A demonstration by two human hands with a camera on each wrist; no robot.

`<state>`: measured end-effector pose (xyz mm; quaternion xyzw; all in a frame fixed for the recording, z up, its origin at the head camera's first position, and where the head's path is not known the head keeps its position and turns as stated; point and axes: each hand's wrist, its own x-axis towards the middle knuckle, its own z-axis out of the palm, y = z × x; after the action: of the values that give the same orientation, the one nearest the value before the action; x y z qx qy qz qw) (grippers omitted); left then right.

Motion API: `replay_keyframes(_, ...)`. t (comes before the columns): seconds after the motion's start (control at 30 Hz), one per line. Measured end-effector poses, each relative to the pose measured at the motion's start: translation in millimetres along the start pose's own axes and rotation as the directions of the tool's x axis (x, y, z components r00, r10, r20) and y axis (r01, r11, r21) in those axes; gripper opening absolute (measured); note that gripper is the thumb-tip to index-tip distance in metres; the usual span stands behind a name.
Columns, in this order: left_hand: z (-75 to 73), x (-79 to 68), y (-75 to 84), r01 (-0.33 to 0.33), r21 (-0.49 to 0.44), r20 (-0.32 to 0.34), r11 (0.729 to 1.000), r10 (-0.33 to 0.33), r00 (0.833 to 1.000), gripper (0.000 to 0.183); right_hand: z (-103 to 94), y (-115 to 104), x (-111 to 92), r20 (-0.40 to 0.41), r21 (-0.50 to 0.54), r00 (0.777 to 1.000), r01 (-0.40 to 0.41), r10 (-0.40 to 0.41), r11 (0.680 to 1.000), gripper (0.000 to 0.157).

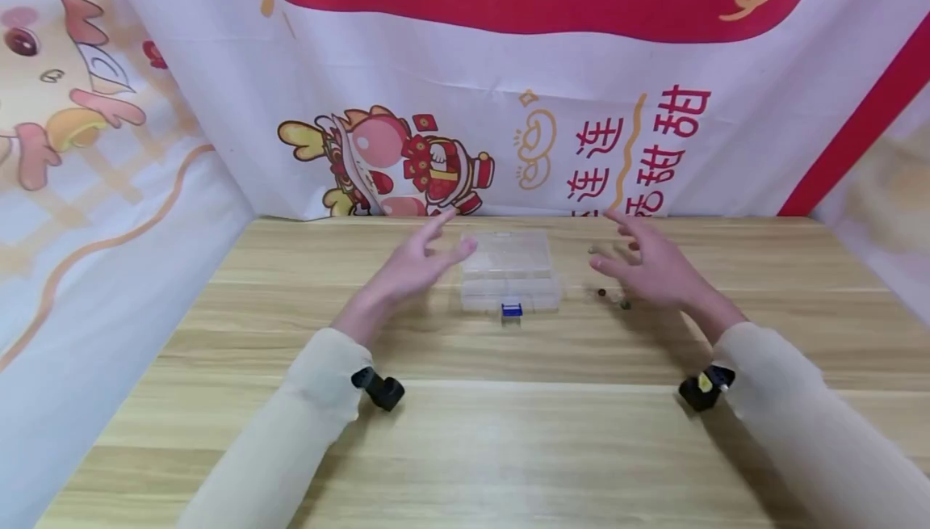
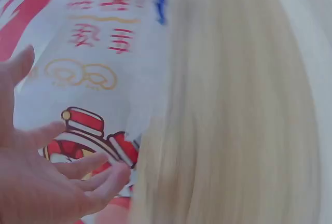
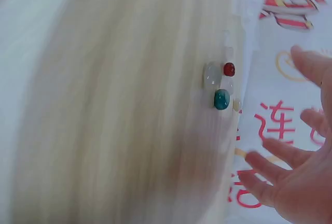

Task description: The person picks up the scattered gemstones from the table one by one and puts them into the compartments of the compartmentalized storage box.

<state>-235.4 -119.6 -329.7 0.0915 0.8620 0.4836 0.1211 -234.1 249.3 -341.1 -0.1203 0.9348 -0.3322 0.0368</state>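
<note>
A clear plastic box (image 1: pixel 506 256) with a blue latch (image 1: pixel 512 310) lies on the wooden table between my hands. My left hand (image 1: pixel 414 270) hovers just left of the box, fingers spread and holding nothing. To the right, my right hand (image 1: pixel 661 270) is raised over several small beads, its fingers apart and nothing in them. In the right wrist view a green bead (image 3: pixel 222 99), a red bead (image 3: pixel 229 69), a clear bead (image 3: pixel 212 75) and a pale yellow bead (image 3: pixel 237 105) lie close together. The left wrist view is blurred; the left hand (image 2: pixel 57 182) shows relaxed fingers there.
The wood-grain table (image 1: pixel 501 448) stretches from the sleeves to a printed cloth (image 1: pixel 450 69) hanging along its back edge. Another cloth (image 1: pixel 109 214) borders the left side. Each wrist carries a small black camera (image 1: pixel 379 388).
</note>
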Motion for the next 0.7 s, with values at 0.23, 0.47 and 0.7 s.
replay_keyframes(0.23,-0.4,10.2,-17.0,0.157,-0.492,0.087,0.856,-0.131,0.987,0.063,0.7,15,16,0.071,0.254,0.987,-0.157,0.143,0.954,0.079)
replay_keyframes(0.47,4.9,16.8,-33.2,0.171,-0.503,0.109,0.847,-0.134,0.985,0.057,5.5,22,28,0.085,0.361,0.949,-0.313,0.303,0.879,0.072)
replay_keyframes(0.7,6.4,15.8,-38.9,0.111,-0.344,0.128,0.932,-0.071,0.989,0.061,13.5,24,32,0.051,0.387,0.932,-0.35,0.36,0.853,0.063)
